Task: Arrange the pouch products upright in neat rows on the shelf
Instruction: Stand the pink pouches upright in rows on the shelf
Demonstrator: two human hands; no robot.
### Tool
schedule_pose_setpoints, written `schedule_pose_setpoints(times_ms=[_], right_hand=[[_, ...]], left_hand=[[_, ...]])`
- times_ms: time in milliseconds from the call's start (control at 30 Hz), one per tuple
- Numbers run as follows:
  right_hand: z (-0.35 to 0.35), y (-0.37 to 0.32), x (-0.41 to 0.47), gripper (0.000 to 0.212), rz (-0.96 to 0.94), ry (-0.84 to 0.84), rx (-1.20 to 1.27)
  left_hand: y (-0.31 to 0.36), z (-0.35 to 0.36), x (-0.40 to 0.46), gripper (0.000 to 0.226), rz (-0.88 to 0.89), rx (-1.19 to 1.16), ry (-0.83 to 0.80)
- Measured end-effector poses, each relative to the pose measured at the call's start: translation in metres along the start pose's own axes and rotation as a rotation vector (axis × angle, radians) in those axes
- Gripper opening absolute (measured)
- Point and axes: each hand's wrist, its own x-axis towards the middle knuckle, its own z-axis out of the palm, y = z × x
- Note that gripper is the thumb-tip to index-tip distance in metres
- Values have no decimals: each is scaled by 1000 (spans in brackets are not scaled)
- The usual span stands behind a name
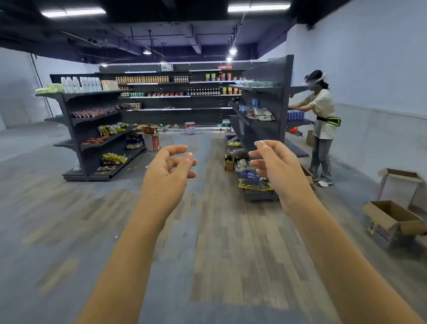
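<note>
Overhead, smooth loosely-curled left grip (169, 168)

Person in cream tee w/ green waist belt (323, 114) at far right wall, open brown cardboard boxes (393, 222) on floor at right, red-white bucket (190, 128) by back wall, grey wood-plank floor (210, 246), ceiling strip lights (73, 12)
</note>
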Motion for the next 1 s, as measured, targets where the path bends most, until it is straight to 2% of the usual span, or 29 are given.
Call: schedule_pose_setpoints(times_ms=[433, 700, 1000], right_hand=[[57, 46, 209, 13, -98, 64, -94], [94, 97, 299, 11, -57, 54, -124], [137, 140, 399, 11, -65, 49, -83]], left_hand=[[-63, 45, 217, 8, 104, -61, -56], [-113, 60, 313, 8, 59, -71, -120], [-165, 77, 405, 7, 11, -65, -98]])
